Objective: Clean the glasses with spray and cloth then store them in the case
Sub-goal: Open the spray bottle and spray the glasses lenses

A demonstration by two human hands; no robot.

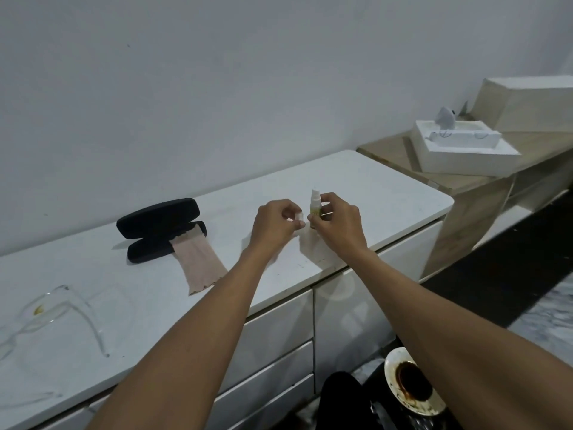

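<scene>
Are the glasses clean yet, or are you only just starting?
Only starting. The case already lies open, the cloth hanging out. The right hand holds the spray bottle; the left hand pinches its small cap. The glasses lie untouched with a yellow smudge: spraying, wiping and storing remain.

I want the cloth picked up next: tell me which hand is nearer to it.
Left. The left hand, pinching a small white cap, is just right of the cloth; the right hand holds the spray bottle farther right.

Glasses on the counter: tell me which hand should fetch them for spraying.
Left. The left hand only pinches the small cap, and the clear glasses lie far on that side. The right hand grips the spray bottle, so probably keep it there.
</scene>
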